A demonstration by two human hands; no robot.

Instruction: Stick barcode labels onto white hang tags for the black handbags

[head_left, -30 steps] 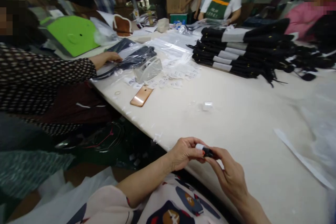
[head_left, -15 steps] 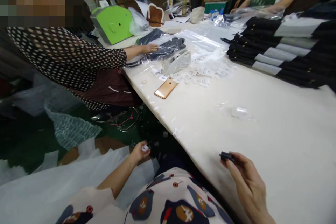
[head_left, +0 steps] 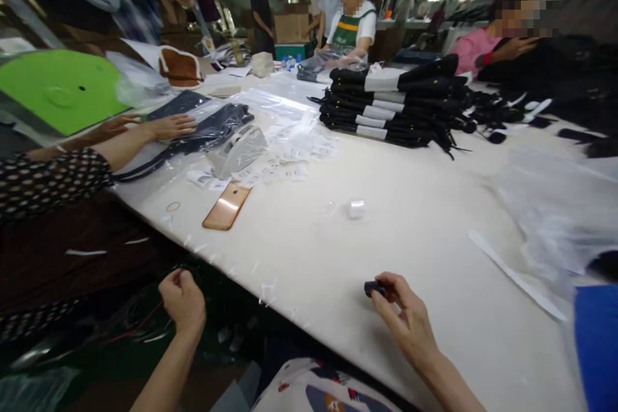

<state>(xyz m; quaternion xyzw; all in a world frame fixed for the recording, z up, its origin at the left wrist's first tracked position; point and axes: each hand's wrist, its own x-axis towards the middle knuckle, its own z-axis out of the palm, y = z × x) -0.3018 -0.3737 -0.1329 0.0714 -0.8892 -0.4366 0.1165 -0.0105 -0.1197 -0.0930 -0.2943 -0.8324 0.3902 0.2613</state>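
Between the thumb and fingers of my right hand (head_left: 403, 315) is a small black cylinder-like piece (head_left: 374, 288), held just above the white table (head_left: 309, 270). My left hand (head_left: 183, 302) is beyond the table's near edge, over the dark floor, with its fingers curled closed. What it holds, if anything, is hidden. A small clear plastic bag with a white piece (head_left: 356, 208) lies on the table ahead of my right hand. Farther left rests a gold phone (head_left: 226, 206) beside a grey tape dispenser (head_left: 239, 151) and scattered white labels (head_left: 294, 148).
At the left, a co-worker's hand (head_left: 171, 127) presses on a bagged dark garment (head_left: 217, 122). Folded black garments (head_left: 410, 100) are stacked at the far side. Plastic sheeting (head_left: 555, 199) and a blue item (head_left: 596, 341) lie right. A green machine (head_left: 58, 90) stands at the far left.
The view has swung to the right and up. My left hand has reached forward from beside my body, and the small white piece in it no longer shows. My right hand still holds the black piece.
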